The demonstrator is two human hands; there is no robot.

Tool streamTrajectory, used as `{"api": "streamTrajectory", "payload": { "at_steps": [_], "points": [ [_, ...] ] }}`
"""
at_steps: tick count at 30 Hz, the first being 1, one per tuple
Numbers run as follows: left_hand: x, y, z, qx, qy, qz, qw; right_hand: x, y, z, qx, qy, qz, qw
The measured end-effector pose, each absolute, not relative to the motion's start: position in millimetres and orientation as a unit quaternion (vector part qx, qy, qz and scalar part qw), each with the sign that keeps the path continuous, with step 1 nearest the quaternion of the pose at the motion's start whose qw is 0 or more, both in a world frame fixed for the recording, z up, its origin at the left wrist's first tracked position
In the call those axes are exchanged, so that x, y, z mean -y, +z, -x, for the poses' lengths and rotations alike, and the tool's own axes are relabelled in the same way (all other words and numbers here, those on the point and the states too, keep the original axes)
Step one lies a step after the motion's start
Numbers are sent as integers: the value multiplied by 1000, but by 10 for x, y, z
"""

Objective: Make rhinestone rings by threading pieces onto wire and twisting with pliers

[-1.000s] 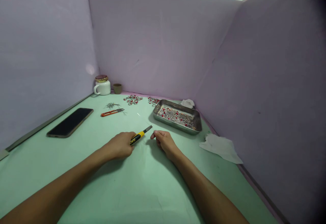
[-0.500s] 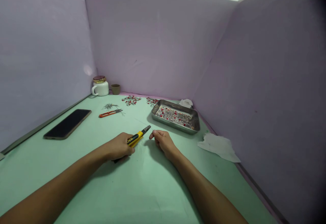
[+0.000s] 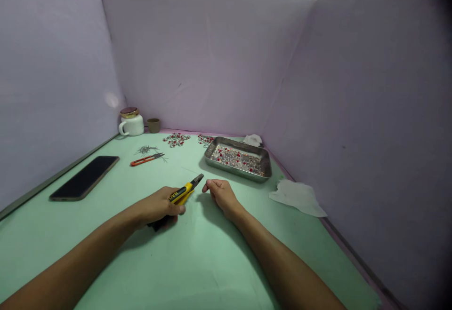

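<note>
My left hand [image 3: 162, 206] is wrapped round a pair of pliers [image 3: 183, 192] with yellow and black handles. Their dark metal jaws point up and to the right, close to the fingertips of my right hand [image 3: 224, 197]. That hand is pinched closed over the table; anything between its fingers is too small to make out. Just beyond it stands a metal tray [image 3: 233, 172] holding many small clear and red beads [image 3: 243, 157]. Two piles of red and silver beaded pieces [image 3: 176, 139] lie behind, near the back wall.
Orange-handled thread snips [image 3: 146, 159] lie left of centre by a heap of thin wire pieces [image 3: 145, 150]. A phone [image 3: 84, 178] rests at the left. At the back are a white lidded mug [image 3: 132, 125] and a small cup [image 3: 153, 125]. White paper [image 3: 298, 198] lies at the right.
The whole view has shifted slightly, moving most things a little left. The handles of the pliers look spread wider apart in my left hand. My right hand keeps its pinch.
</note>
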State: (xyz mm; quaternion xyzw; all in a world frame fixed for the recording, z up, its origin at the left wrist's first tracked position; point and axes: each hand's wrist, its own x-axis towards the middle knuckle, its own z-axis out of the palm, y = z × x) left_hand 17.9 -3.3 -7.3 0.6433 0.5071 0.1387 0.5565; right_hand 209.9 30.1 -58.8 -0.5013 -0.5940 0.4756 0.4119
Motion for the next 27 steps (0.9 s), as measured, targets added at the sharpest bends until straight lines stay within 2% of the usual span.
{"api": "streamTrajectory", "payload": {
  "at_steps": [14, 27],
  "points": [
    [23, -43, -147, -498, 129, -645, 565, -268, -562, -2109, 591, 491, 488, 414],
    [44, -55, -209, -532, 129, -747, 377, -288, -572, -2092, 586, 495, 487, 417]
  ]
}}
